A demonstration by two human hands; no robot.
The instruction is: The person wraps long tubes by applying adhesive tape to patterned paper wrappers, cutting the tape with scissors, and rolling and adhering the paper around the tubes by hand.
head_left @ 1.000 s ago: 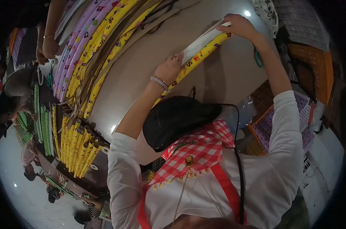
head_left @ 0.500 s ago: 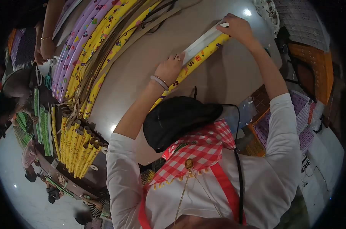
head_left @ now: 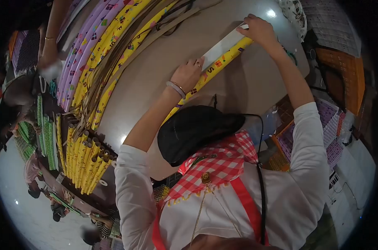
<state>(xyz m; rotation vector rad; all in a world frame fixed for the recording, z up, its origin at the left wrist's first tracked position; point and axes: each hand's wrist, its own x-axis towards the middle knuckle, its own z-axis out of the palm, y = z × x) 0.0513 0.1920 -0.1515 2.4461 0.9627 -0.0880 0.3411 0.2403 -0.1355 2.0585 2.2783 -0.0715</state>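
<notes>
Spacing L hand, R hand along wht strip.

The letter S reads on the yellow printed wrap; the shirt's partly covered yellow print is illegible.

1 L hand, 1 R hand, 1 ylw roll w/ them
</notes>
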